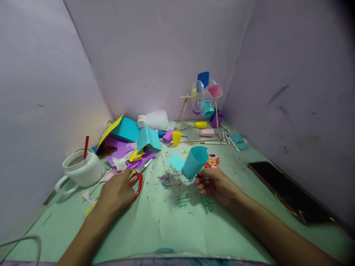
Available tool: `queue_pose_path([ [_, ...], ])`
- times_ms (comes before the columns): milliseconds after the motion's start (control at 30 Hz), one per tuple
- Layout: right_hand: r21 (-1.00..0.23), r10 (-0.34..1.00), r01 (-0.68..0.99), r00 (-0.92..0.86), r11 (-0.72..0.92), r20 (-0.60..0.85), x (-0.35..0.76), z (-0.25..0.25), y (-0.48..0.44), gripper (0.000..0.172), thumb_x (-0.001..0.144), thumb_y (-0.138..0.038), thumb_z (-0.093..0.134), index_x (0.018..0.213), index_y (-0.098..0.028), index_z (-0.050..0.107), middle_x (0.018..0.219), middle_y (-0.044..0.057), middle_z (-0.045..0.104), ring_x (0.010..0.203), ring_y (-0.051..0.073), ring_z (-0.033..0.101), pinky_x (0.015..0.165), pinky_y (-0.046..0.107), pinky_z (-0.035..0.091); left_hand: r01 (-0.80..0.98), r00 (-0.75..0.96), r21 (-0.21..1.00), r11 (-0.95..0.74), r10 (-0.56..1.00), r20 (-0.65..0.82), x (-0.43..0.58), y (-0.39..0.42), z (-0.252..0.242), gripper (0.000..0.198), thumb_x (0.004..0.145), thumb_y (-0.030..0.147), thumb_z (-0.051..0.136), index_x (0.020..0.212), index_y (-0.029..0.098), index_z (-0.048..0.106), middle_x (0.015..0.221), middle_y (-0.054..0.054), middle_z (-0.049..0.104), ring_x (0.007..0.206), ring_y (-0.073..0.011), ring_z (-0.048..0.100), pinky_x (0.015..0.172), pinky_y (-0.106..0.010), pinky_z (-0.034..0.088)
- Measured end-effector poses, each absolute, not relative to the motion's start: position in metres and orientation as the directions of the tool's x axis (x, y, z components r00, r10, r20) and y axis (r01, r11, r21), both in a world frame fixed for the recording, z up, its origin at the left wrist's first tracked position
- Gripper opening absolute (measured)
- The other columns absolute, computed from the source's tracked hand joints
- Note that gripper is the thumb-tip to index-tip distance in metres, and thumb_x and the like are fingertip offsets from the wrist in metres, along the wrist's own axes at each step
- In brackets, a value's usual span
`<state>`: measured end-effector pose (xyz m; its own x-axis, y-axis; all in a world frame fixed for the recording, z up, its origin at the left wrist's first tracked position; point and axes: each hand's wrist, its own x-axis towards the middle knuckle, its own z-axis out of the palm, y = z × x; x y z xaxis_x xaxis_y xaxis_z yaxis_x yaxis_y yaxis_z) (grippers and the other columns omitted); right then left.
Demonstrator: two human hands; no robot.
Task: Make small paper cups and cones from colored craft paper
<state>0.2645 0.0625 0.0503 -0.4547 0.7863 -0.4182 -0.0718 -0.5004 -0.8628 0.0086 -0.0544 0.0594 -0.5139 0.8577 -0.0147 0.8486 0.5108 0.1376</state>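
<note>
My right hand (215,184) pinches the lower edge of a rolled teal paper cup (195,161), holding it tilted just above the green table sheet (172,225). My left hand (118,193) rests on the sheet with its fingers curled over the red handles of a pair of scissors (139,176), whose blades point up and to the right. A flat teal paper scrap (176,161) lies just left of the cup. Small paper trimmings are scattered between my hands.
A white mug with a red stick (81,168) stands at the left. Coloured paper sheets (130,142), a small yellow cup (176,137), markers (229,139) and a stick-and-cup wheel model (203,98) fill the back. A dark tablet (288,192) lies at the right. Walls enclose three sides.
</note>
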Motion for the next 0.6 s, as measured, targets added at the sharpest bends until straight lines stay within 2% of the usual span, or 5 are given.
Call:
queue_pose_path([
  [100,-0.88,0.802,-0.096,-0.465,-0.466,-0.374,0.265,0.051,0.062,0.012,0.058,-0.023,0.063,0.054,-0.011,0.062,0.052,0.002,0.063,0.04,0.008,0.053,0.039,0.019,0.048,0.81,-0.56,0.198,0.551,0.828,-0.012,0.009,-0.065,0.063,0.057,0.066,0.023,0.053,0.122,0.02,0.051,0.094,-0.012,0.069,0.086,-0.0339,0.064,0.066,-0.035,0.044],
  [233,-0.889,0.828,-0.131,-0.444,-0.439,-0.343,0.264,0.052,0.062,0.018,0.054,-0.029,0.069,0.056,-0.013,0.06,0.052,0.001,0.062,0.041,0.008,0.052,0.039,0.018,0.045,0.54,-0.585,0.681,0.494,0.802,-0.118,0.01,-0.073,0.062,0.049,0.064,0.041,0.062,0.108,0.019,0.057,0.069,-0.004,0.066,0.064,-0.0232,0.062,0.055,-0.029,0.042],
  [300,-0.891,0.841,-0.143,-0.422,-0.431,-0.339,0.262,0.052,0.062,0.02,0.053,-0.029,0.07,0.058,-0.013,0.061,0.052,0.0,0.061,0.041,0.007,0.051,0.039,0.018,0.043,0.317,-0.519,0.862,0.395,0.833,-0.191,0.01,-0.068,0.061,0.048,0.063,0.049,0.063,0.1,0.019,0.056,0.048,0.004,0.053,0.042,-0.0149,0.049,0.043,-0.024,0.035],
  [400,-0.895,0.855,-0.153,-0.398,-0.418,-0.332,0.26,0.051,0.063,0.021,0.052,-0.03,0.071,0.058,-0.013,0.061,0.051,0.0,0.061,0.04,0.007,0.049,0.038,0.018,0.042,0.072,-0.384,0.951,0.302,0.888,-0.253,0.009,-0.055,0.062,0.05,0.061,0.051,0.063,0.095,0.016,0.055,0.035,0.009,0.04,0.03,-0.0091,0.032,0.036,-0.021,0.026],
  [600,-0.927,0.911,-0.191,-0.327,-0.322,-0.25,0.264,0.048,0.066,0.02,0.051,-0.03,0.072,0.055,-0.012,0.062,0.052,0.002,0.062,0.041,0.009,0.052,0.04,0.02,0.044,-0.016,-0.273,0.979,0.203,0.941,-0.2,0.035,-0.06,0.064,0.053,0.059,0.04,0.067,0.107,0.018,0.057,0.061,-0.003,0.065,0.048,-0.0156,0.055,0.045,-0.025,0.041],
])
